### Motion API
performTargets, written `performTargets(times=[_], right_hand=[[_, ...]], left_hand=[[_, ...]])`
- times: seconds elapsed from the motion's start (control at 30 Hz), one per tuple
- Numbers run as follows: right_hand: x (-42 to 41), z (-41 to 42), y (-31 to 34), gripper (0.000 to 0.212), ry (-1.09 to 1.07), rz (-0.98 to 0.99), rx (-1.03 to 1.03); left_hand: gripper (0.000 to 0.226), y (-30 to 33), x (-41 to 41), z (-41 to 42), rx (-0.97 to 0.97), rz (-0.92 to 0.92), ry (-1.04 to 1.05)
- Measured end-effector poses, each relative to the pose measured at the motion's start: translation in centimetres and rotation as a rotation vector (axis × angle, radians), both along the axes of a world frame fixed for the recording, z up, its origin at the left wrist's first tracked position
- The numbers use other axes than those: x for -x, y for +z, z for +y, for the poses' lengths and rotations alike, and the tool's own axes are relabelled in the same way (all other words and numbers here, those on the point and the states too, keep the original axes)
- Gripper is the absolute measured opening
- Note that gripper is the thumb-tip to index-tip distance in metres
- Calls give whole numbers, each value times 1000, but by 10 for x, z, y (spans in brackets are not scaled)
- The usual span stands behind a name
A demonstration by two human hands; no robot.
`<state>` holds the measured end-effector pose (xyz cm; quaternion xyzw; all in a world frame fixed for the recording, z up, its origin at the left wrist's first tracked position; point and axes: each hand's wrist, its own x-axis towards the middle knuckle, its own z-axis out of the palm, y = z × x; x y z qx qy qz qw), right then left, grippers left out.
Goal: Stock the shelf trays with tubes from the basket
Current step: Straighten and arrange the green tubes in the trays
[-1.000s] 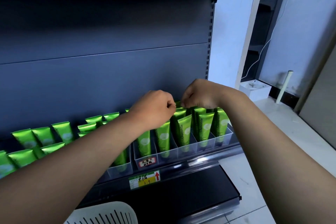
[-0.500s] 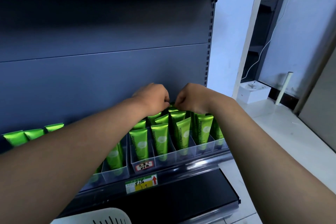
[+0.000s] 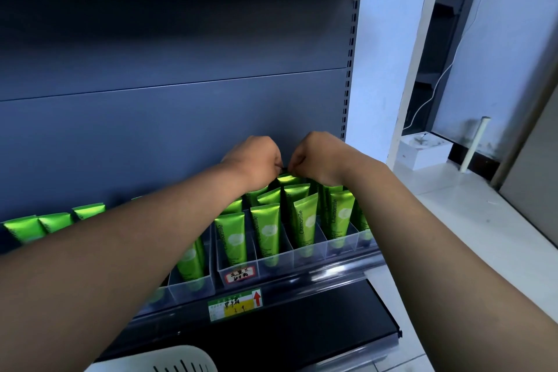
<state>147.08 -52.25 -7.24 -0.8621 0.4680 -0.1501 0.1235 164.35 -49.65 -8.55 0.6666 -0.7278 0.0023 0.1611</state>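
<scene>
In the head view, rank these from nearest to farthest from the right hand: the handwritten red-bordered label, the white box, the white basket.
From the right hand:
1. White box, to its right on the pale ledge beside the shelving.
2. Handwritten red-bordered label, below and left, on a clear tray's front.
3. White basket, farthest, at the bottom edge, under the left forearm.

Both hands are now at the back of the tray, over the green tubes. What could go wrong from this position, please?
1. The left hand and right hand work close together above the rear tubes; a wrist might knock the upright front tubes over.
2. Both forearms cross the clear tray, so pulling back low could drag it toward the shelf edge.
3. The fingers are hidden, so their grip cannot be judged.
</scene>
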Motion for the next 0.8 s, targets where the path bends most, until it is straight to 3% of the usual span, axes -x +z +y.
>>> performTargets(times=[0.13, 0.57, 0.7, 0.8], right_hand=[[3, 1, 1, 28, 15, 14, -11], [47, 9, 34, 24, -33, -137, -69], [64, 7, 35, 15, -35, 71, -116], [60, 1, 26, 19, -108, 103, -148]], left_hand=[[15, 1, -1, 3, -6, -36, -3], [26, 12, 1, 11, 47, -223, -8], [21, 13, 16, 6, 66, -112, -80], [20, 14, 32, 1, 54, -99, -125]])
